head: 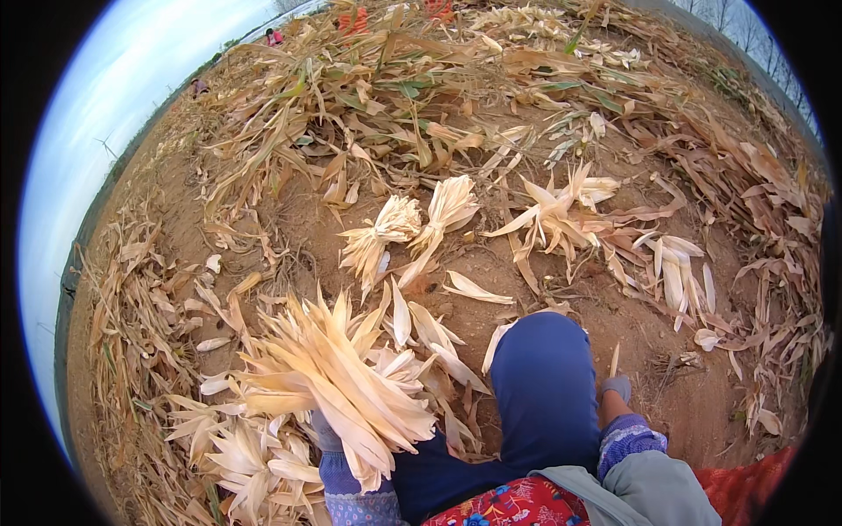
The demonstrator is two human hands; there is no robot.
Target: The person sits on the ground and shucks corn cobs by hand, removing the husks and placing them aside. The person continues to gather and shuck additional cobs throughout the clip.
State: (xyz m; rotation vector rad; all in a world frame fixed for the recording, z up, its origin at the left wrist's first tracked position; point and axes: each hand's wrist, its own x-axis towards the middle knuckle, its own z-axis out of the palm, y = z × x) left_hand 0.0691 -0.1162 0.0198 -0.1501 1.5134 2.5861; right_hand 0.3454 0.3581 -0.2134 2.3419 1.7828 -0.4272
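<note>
A large fanned bundle of dry corn husks (348, 384) rises beside my left knee. My left hand (327, 430), in a grey glove, grips it from below, and its fingers are mostly hidden under the husks. My right hand (617, 388) hangs low beyond my raised knee (543, 375), also gloved in grey. A thin pale pointed piece (615, 360) shows just past its fingertips; whether I hold it or it lies on the soil is unclear. Loose husks (247, 463) pile up at my left. Two tied husk bundles (388, 227) (450, 207) lie on the ground ahead.
Cut corn stalks with dry leaves (395, 98) form a heap across the front. More stalks (769, 217) line the right. Opened husks (556, 210) (677, 269) are scattered on bare soil. Red mesh sacks (353, 21) stand far ahead. Another person (273, 37) is in the distance.
</note>
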